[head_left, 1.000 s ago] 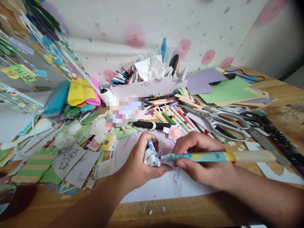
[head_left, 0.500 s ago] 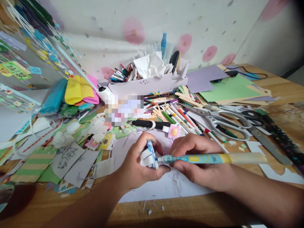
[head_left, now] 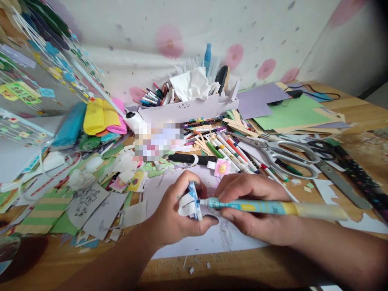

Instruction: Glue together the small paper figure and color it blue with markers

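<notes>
My left hand (head_left: 178, 214) pinches a small white paper piece (head_left: 188, 205) whose right face is coloured blue. Between the fingers of my right hand (head_left: 251, 198) lies a light-blue and yellow marker (head_left: 266, 207), held almost level with its tip pointing left. That tip meets or nearly meets the blue face of the paper piece; I cannot tell if they touch. Beneath both hands is a stained white paper sheet (head_left: 209, 246). Just beyond my right hand sits a small pink square with a yellow flower (head_left: 222, 167).
Scissors (head_left: 291, 155) and several markers (head_left: 230, 153) lie behind my right hand. Paper scraps (head_left: 100, 202) cover the left side. A white box (head_left: 188, 108) of pens and tissues stands at the back. Green card (head_left: 294, 113) is at the back right. Strings of paper ornaments (head_left: 57, 64) hang at upper left.
The marker has shifted slightly right and down and tilts a little more. The paper piece has turned slightly in my left hand, and both hands keep their hold.
</notes>
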`<state>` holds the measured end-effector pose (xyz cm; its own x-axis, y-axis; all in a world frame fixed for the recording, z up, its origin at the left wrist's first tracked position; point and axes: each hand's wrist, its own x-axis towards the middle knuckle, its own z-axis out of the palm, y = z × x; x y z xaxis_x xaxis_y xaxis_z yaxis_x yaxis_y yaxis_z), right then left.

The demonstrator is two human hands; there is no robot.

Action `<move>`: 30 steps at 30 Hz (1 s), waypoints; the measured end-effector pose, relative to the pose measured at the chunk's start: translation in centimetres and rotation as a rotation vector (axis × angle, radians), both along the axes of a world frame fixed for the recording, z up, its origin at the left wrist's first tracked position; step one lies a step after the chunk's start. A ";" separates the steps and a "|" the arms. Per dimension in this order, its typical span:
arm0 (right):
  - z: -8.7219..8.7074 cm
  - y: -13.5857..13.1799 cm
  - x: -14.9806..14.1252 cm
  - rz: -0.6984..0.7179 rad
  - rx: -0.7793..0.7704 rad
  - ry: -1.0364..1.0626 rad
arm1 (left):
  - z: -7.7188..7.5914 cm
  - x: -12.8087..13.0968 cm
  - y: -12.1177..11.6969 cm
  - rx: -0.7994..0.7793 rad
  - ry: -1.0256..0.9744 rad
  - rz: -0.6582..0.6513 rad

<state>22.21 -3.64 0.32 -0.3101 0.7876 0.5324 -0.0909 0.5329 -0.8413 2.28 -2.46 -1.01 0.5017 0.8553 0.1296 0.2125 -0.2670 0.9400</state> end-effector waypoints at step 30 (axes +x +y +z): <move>0.5 0.1 0.3 0.035 0.025 0.017 | 0.6 0.1 0.0 -0.089 -0.059 0.001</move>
<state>22.47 -3.49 0.79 -0.3277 0.7630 0.5572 -0.1237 0.5501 -0.8259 2.34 -2.42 -0.44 0.4946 0.8652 0.0822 0.1560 -0.1814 0.9710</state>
